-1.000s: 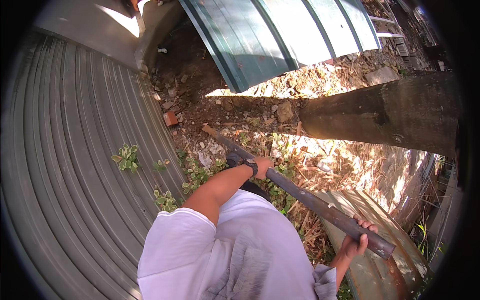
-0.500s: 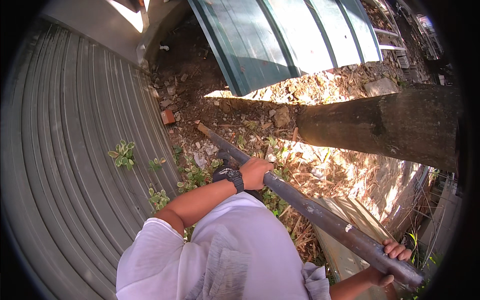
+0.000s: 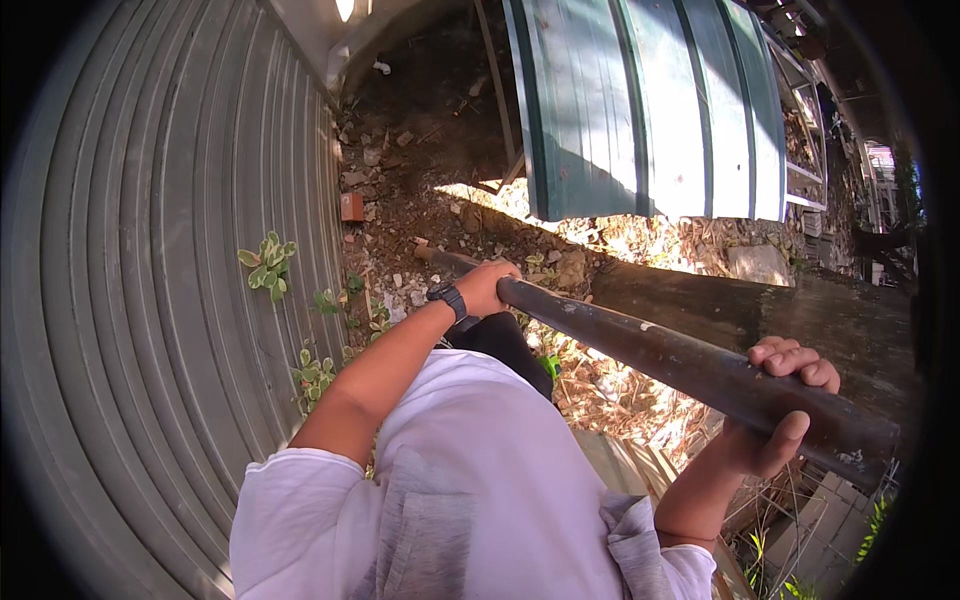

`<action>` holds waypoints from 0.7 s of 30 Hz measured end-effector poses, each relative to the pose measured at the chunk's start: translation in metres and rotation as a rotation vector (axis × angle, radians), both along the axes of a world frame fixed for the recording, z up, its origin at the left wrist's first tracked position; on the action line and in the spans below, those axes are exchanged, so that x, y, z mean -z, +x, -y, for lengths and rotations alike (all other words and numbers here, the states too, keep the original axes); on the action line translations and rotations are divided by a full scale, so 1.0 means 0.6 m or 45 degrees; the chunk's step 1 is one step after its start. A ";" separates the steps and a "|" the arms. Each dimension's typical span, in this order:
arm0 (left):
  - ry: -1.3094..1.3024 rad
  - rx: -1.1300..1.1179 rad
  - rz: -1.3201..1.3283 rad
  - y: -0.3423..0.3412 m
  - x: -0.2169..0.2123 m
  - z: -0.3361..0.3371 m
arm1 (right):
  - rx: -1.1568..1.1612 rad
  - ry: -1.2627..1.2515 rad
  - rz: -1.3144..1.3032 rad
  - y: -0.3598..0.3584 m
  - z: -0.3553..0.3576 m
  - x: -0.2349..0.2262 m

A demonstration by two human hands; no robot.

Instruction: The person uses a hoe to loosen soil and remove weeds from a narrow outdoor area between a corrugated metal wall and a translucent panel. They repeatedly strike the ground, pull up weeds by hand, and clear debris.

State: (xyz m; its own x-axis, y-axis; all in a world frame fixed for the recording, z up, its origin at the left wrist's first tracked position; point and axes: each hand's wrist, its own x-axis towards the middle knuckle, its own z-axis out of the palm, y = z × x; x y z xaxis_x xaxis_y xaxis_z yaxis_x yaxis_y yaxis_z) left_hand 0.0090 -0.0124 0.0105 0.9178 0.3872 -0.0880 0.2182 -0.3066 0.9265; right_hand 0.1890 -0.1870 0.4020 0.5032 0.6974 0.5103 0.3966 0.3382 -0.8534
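A long, dark pipe runs slantwise across my front, its thin brownish end pointing at the rubble on the far left and its thick end close on the right. My left hand, below a black wristwatch, is wrapped round it toward the thin end. Near the thick end, my right hand grips the pipe from beneath, with fingers over the far side and the thumb on the near side. The thin tip lies close to the stony soil; whether it touches cannot be told.
Grey corrugated metal sheeting stands along my left, with variegated plants beside it. Ahead are a green ribbed metal sheet and an orange brick. A thick trunk lies behind the pipe at right, over dry leaves.
The pipe's thick end has risen and come closer, so the pipe lies flatter across the view. My right hand has moved up with it; both hands keep their grip. The view has shifted.
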 end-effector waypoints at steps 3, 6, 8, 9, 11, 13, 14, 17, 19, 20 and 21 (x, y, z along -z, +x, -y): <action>-0.197 -0.217 0.076 -0.034 -0.004 -0.035 | 0.087 -0.003 -0.108 0.006 -0.095 -0.017; -0.351 -0.592 -0.029 -0.100 -0.029 -0.062 | -0.212 0.045 -0.155 0.020 -0.213 -0.031; -0.566 -0.756 -0.155 -0.159 -0.051 -0.072 | -0.338 0.035 -0.126 0.013 -0.285 -0.035; -0.625 -0.797 -0.103 -0.185 -0.064 -0.074 | -0.413 0.020 -0.122 0.005 -0.316 -0.038; -0.730 -0.974 -0.074 -0.231 -0.107 -0.076 | -0.743 -0.093 0.196 -0.011 -0.382 -0.056; -0.614 -1.088 0.202 -0.260 -0.176 -0.082 | -1.119 0.000 0.074 -0.057 -0.440 -0.057; -0.552 -1.158 0.297 -0.270 -0.219 -0.085 | -1.383 -0.001 0.067 -0.080 -0.467 -0.065; -0.215 -1.327 0.701 -0.291 -0.367 -0.080 | -1.377 -0.046 0.242 -0.154 -0.503 -0.083; 0.091 -1.459 0.891 -0.296 -0.456 -0.051 | -1.506 0.054 0.440 -0.209 -0.508 -0.081; 0.229 -1.542 0.988 -0.293 -0.491 -0.028 | -1.562 0.161 0.571 -0.235 -0.508 -0.077; 0.356 -1.570 1.059 -0.287 -0.517 -0.001 | -1.630 0.184 0.651 -0.255 -0.500 -0.065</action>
State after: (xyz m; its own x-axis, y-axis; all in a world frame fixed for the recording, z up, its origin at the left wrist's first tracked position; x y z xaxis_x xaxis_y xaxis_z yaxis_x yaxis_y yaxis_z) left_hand -0.1632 -0.0117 0.3207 -0.2338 0.8447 0.4814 -0.0787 -0.5100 0.8566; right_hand 0.0360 0.1132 0.4409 -0.7031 0.4526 0.5484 0.0012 0.7721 -0.6356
